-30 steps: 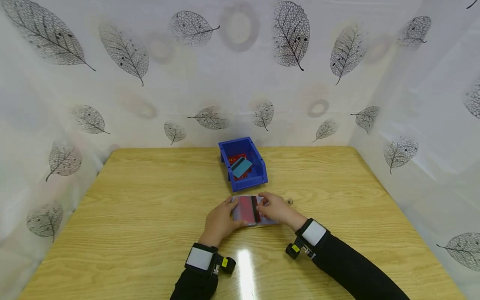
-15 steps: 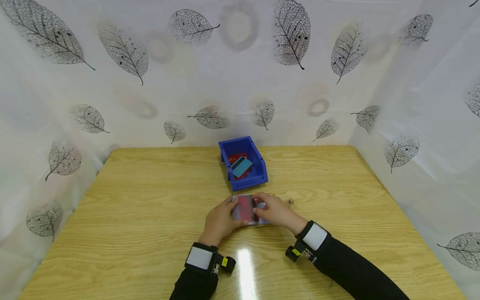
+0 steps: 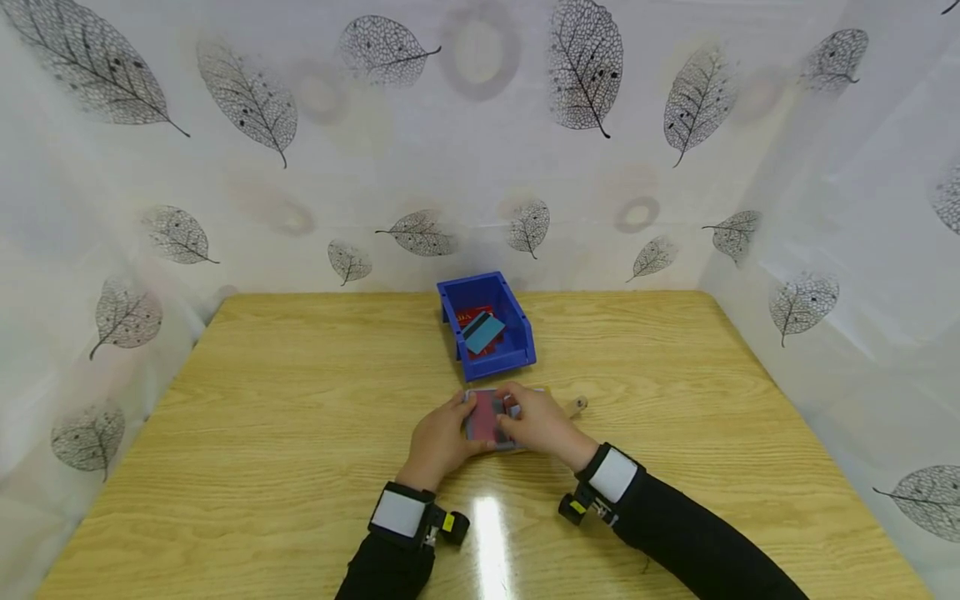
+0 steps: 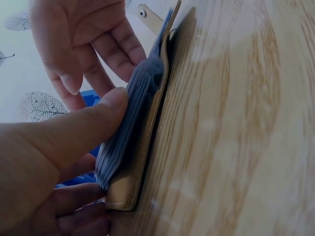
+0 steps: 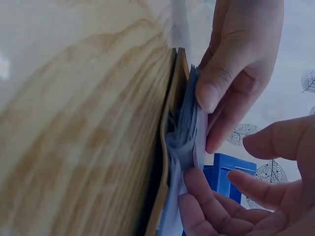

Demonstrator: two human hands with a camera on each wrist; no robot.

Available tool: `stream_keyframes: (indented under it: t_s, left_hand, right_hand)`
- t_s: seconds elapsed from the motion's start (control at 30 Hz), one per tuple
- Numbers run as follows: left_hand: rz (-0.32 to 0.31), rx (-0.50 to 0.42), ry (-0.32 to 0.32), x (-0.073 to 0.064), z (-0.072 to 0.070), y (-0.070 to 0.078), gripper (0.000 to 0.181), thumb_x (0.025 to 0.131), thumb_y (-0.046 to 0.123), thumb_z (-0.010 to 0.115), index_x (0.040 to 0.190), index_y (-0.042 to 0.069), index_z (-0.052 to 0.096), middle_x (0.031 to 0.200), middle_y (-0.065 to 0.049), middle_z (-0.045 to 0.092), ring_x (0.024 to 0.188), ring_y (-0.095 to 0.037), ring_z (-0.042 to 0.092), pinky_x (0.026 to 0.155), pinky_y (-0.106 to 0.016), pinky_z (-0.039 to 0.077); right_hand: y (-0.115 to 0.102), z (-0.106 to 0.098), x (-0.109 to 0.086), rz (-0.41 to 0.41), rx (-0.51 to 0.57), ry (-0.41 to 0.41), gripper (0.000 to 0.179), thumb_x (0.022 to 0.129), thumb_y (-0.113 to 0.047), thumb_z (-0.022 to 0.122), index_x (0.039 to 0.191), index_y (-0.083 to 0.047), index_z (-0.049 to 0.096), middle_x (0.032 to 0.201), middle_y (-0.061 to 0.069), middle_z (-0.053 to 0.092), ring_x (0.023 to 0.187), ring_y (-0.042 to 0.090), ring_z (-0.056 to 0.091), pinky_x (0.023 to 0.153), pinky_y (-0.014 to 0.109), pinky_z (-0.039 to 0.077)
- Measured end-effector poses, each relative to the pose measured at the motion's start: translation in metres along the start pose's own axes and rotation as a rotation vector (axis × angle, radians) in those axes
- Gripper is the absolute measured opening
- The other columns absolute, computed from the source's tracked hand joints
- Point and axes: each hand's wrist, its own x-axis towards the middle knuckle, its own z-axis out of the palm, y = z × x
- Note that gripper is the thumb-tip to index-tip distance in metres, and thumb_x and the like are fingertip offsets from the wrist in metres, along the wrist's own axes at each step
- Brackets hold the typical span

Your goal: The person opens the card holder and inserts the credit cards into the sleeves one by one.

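An open card holder with a brown cover (image 4: 125, 189) and a stack of clear sleeves (image 4: 129, 123) lies on the wooden table. A pinkish-red card (image 3: 484, 415) shows in the top sleeve, its right end partly covered by fingers. My left hand (image 3: 438, 442) grips the holder's left side, thumb pressing on the sleeves and fingers at the edge. At the sleeve's right edge is my right hand (image 3: 542, 423); in the right wrist view its thumb and forefinger stand apart with nothing between them, while its lower fingers (image 5: 199, 189) touch the sleeves.
A blue bin (image 3: 517, 360) stands just beyond the holder, with a teal card (image 3: 483, 333) lying over red cards (image 3: 467, 317). The holder's snap strap (image 3: 576, 407) sticks out to the right. A leaf-printed curtain (image 3: 480, 167) surrounds the table (image 3: 300, 400).
My right hand has moved left with the red card, which has slid leftward in the sleeve. Its fingers have since spread from the card. The left hand has stayed in place.
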Motion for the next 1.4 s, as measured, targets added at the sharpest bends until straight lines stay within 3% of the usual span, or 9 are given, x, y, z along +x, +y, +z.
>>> stream_keyframes:
  t_s: [0.4,0.63,0.73,0.87,0.93,1.0,1.07,1.27,1.4]
  left_hand:
    - [0.021,0.041,0.026,0.004,-0.003,0.006,0.08,0.072,0.047,0.082,0.137,0.007,0.057,0.14,-0.019,0.051,0.116,-0.039,0.058,0.089,-0.047,0.05]
    - [0.02,0.008,0.019,0.005,0.001,0.01,0.083,0.073,0.045,0.082,0.139,0.006,0.053,0.142,-0.02,0.049,0.119,-0.039,0.055,0.093,-0.048,0.049]
    - [0.009,-0.023,0.014,0.004,0.003,0.007,0.083,0.073,0.045,0.083,0.14,0.007,0.052,0.143,-0.018,0.048,0.123,-0.038,0.053,0.096,-0.048,0.046]
    - [-0.021,-0.077,0.004,0.001,0.001,0.0,0.082,0.073,0.043,0.083,0.14,0.008,0.052,0.145,-0.015,0.047,0.128,-0.036,0.049,0.102,-0.048,0.042]
    - [-0.034,-0.095,-0.002,-0.001,-0.003,-0.004,0.082,0.073,0.04,0.084,0.141,0.008,0.052,0.145,-0.015,0.047,0.129,-0.036,0.048,0.103,-0.048,0.041]
    - [-0.043,-0.094,-0.007,-0.004,-0.008,-0.008,0.081,0.072,0.037,0.085,0.14,0.007,0.053,0.144,-0.016,0.048,0.129,-0.037,0.048,0.103,-0.048,0.041]
    - [-0.055,-0.085,-0.009,-0.007,-0.014,-0.011,0.079,0.071,0.034,0.086,0.139,0.006,0.054,0.142,-0.018,0.05,0.127,-0.038,0.049,0.102,-0.049,0.042]
    - [-0.096,-0.029,-0.007,-0.016,-0.027,-0.011,0.077,0.07,0.03,0.087,0.136,0.004,0.056,0.137,-0.026,0.052,0.123,-0.044,0.051,0.098,-0.054,0.044]
    - [-0.151,-0.066,0.002,-0.016,-0.028,-0.009,0.08,0.069,0.026,0.089,0.136,0.0,0.054,0.134,-0.031,0.049,0.12,-0.048,0.05,0.096,-0.058,0.043]
  right_hand:
    - [-0.002,0.002,-0.002,-0.021,-0.047,0.076,0.025,0.086,-0.01,0.066,0.109,-0.004,0.063,0.1,0.014,0.07,0.069,0.013,0.061,0.059,0.029,0.05]
    - [0.013,-0.009,-0.009,0.006,0.041,-0.01,0.033,0.091,-0.009,0.063,0.122,-0.001,0.06,0.119,0.017,0.065,0.088,0.023,0.066,0.066,0.031,0.054]
    - [0.019,-0.016,-0.013,0.006,-0.063,0.011,0.031,0.091,-0.011,0.064,0.12,-0.001,0.062,0.117,0.015,0.065,0.094,0.026,0.065,0.074,0.038,0.055]
    - [0.028,-0.025,-0.016,-0.002,-0.352,0.085,0.026,0.089,-0.013,0.066,0.112,-0.001,0.067,0.111,0.016,0.067,0.098,0.033,0.064,0.083,0.047,0.052]
    - [0.033,-0.029,-0.016,-0.005,-0.484,0.093,0.019,0.088,-0.012,0.066,0.103,-0.002,0.071,0.101,0.014,0.069,0.09,0.034,0.065,0.077,0.049,0.053]
    - [0.037,-0.031,-0.016,-0.006,-0.538,0.075,0.014,0.088,-0.011,0.066,0.098,-0.003,0.073,0.092,0.012,0.069,0.083,0.031,0.065,0.07,0.045,0.054]
    - [0.04,-0.032,-0.016,0.003,-0.505,0.03,0.012,0.087,-0.01,0.067,0.096,-0.005,0.073,0.087,0.008,0.069,0.08,0.025,0.064,0.069,0.041,0.053]
    - [0.041,-0.029,-0.011,0.096,-0.228,-0.07,0.015,0.086,-0.005,0.065,0.1,-0.005,0.07,0.083,0.002,0.068,0.067,0.015,0.053,0.063,0.031,0.046]
    - [0.042,-0.025,-0.006,0.098,-0.206,-0.07,0.006,0.084,-0.005,0.063,0.088,-0.007,0.067,0.079,0.0,0.064,0.068,0.014,0.052,0.064,0.03,0.046]
